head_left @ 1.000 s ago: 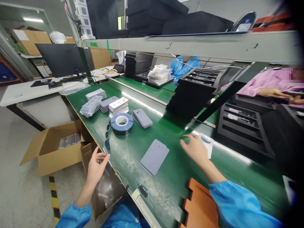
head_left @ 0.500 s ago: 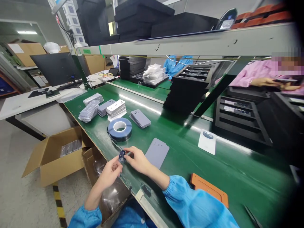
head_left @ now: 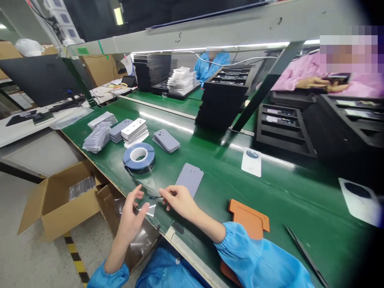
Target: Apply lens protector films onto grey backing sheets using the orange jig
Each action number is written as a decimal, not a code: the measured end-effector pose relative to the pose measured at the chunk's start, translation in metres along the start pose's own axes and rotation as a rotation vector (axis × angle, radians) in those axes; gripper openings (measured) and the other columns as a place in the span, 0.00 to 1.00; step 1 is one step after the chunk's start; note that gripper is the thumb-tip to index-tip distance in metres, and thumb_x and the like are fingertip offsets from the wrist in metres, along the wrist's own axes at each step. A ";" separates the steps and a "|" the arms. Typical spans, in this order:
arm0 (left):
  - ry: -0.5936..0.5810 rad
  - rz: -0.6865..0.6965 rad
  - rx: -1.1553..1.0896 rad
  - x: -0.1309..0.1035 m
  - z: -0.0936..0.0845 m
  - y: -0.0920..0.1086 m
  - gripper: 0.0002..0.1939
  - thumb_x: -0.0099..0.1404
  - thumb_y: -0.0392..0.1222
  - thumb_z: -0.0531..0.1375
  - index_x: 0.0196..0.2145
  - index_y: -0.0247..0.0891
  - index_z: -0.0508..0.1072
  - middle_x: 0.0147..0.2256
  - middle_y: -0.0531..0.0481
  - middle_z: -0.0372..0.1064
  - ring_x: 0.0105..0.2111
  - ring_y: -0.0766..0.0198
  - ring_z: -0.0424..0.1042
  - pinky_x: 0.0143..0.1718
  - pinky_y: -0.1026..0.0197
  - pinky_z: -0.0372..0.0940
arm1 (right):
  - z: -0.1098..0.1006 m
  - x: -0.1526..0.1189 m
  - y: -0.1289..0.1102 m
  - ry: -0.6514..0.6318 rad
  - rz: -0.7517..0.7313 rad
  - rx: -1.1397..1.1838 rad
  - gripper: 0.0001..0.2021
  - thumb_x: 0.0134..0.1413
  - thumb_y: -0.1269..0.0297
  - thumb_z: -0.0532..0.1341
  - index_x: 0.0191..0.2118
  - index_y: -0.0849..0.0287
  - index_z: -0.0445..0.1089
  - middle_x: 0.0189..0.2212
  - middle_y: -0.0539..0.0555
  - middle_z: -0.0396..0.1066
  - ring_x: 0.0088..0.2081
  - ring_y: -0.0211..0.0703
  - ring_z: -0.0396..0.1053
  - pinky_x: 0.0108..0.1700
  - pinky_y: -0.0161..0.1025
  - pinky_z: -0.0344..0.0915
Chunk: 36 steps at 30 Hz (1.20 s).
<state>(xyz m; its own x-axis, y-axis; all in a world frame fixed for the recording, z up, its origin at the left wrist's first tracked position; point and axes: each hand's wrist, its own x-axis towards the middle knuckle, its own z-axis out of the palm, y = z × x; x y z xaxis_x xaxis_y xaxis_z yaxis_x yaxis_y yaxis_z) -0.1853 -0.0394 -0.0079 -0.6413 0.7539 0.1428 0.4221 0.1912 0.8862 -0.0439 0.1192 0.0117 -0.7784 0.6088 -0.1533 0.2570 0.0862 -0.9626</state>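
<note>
Between thumb and fingers of my right hand [head_left: 180, 202] is a small dark camera-lens film piece [head_left: 155, 197], seen nearly edge-on. My left hand [head_left: 132, 214] is just left of it, fingers spread, above the bench edge. A scrap of clear film [head_left: 151, 209] shows just beyond my left thumb; whether it touches the hand I cannot tell. A blue tape roll [head_left: 128, 157] lies flat ahead of my hands, its clear strip running toward them. Beyond my right hand, a grey-lilac phone-back sheet [head_left: 191, 178] with camera holes lies on the green bench.
Stacks of phone-back sheets [head_left: 166, 140] and plastic-wrapped packs [head_left: 97, 137] stand farther back. An orange fixture [head_left: 247, 222] and tweezers [head_left: 304, 248] lie to the right. Open cardboard boxes [head_left: 66, 204] are below left. Black trays [head_left: 282, 128] fill the far side, where two people sit.
My left hand has let go of the dark film piece and opened, moving slightly left. My right hand keeps the piece, now turned edge-on. The camera view has shifted.
</note>
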 end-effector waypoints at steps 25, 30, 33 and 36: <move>-0.838 -0.106 -0.161 0.005 0.225 0.107 0.06 0.59 0.40 0.64 0.32 0.38 0.69 0.26 0.54 0.68 0.26 0.67 0.69 0.28 0.66 0.63 | -0.181 -0.187 0.109 0.670 0.031 -0.235 0.25 0.53 0.59 0.70 0.58 0.46 0.69 0.66 0.55 0.62 0.67 0.57 0.59 0.70 0.58 0.53; -0.853 -0.119 -0.147 0.007 0.238 0.104 0.08 0.58 0.41 0.64 0.31 0.38 0.68 0.26 0.55 0.67 0.25 0.68 0.67 0.28 0.66 0.62 | -0.181 -0.187 0.112 0.690 0.015 -0.196 0.26 0.54 0.61 0.69 0.58 0.46 0.68 0.65 0.55 0.63 0.67 0.56 0.60 0.70 0.58 0.54; -0.856 -0.104 -0.139 0.007 0.239 0.102 0.10 0.58 0.43 0.65 0.30 0.38 0.68 0.25 0.55 0.66 0.25 0.69 0.65 0.27 0.66 0.60 | -0.180 -0.187 0.113 0.690 0.033 -0.200 0.26 0.54 0.62 0.69 0.59 0.46 0.68 0.64 0.55 0.64 0.67 0.56 0.61 0.69 0.58 0.56; -0.848 -0.088 -0.123 0.006 0.241 0.101 0.10 0.58 0.43 0.66 0.29 0.38 0.68 0.24 0.56 0.65 0.24 0.70 0.62 0.26 0.67 0.57 | -0.181 -0.186 0.114 0.694 0.045 -0.205 0.26 0.54 0.62 0.69 0.59 0.45 0.68 0.65 0.54 0.63 0.67 0.56 0.61 0.69 0.58 0.56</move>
<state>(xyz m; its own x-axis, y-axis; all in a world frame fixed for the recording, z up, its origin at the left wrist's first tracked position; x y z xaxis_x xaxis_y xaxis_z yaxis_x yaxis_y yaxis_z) 0.0082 0.1357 -0.0238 0.0478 0.9636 -0.2629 0.2890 0.2386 0.9271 0.2341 0.1581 -0.0289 -0.2394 0.9696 0.0506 0.4352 0.1537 -0.8871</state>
